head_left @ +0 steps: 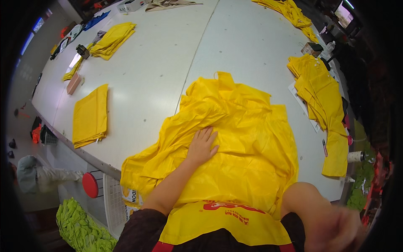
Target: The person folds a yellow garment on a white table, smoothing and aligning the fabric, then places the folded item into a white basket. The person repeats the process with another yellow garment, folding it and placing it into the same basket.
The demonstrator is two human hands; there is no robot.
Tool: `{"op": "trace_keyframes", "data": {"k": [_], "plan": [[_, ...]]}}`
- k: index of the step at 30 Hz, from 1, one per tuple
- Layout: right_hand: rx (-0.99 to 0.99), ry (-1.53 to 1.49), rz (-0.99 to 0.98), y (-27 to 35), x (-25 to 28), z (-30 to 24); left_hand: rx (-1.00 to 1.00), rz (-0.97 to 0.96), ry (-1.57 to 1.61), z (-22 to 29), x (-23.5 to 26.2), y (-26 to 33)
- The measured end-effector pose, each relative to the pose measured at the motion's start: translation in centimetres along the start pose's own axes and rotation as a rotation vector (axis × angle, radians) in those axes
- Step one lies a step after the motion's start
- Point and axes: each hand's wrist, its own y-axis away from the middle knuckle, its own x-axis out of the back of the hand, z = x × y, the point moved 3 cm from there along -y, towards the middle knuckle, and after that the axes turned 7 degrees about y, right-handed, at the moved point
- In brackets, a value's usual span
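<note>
A large yellow cloth piece (252, 145), thin and wrinkled, spreads over the table in front of me; it looks like a garment, and a small loop stands at its far edge. My left hand (202, 146) lies flat on the middle of it, fingers stretched out, with nothing gripped. Off to the lower right, away from the cloth, my right hand (338, 229) is smeared by motion, so its fingers cannot be made out. Close to my body hangs a yellow panel (189, 222) with red print.
The white table (147, 80) carries a folded yellow stack (90, 115) at left, another yellow pile (113, 40) farther off, and yellow pieces (321, 90) along the right edge. A thread cone (355, 156) stands at right. Below left are a red stool (90, 185), a white basket (112, 206) and green cloth (82, 227).
</note>
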Motion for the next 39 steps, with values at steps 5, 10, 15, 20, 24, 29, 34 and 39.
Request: {"op": "trace_keyframes", "data": {"k": [5,10,15,20,24,29,34,39], "plan": [[-0.53,0.6,-0.196,8.3,-2.2,23.2,0.018,0.035,0.015,-0.7,-0.1,0.1],[-1.233,1.142,-0.897,25.5,-1.0,39.0,-0.015,0.033,0.02,0.0,-0.1,-0.4],[-1.223,0.948,-0.722,22.3,1.6,40.9,0.002,0.04,-0.059,0.2,-0.3,-0.3],[-1.028,-0.097,0.518,6.9,8.5,32.7,0.113,0.057,-0.112,-0.7,-0.9,0.2],[-0.953,-0.599,-0.168,6.9,5.8,20.3,0.193,0.075,-0.115,-0.9,-1.0,-0.4],[-0.855,0.108,-1.321,15.4,-1.5,9.2,0.592,0.144,1.482,-2.0,-1.6,1.4],[-0.894,0.548,-1.347,24.4,-1.3,5.5,1.04,0.097,2.28,7.9,1.5,8.6],[-0.972,0.667,-1.016,22.1,-2.1,4.0,1.115,-0.025,1.912,8.0,-2.1,14.1]]}}
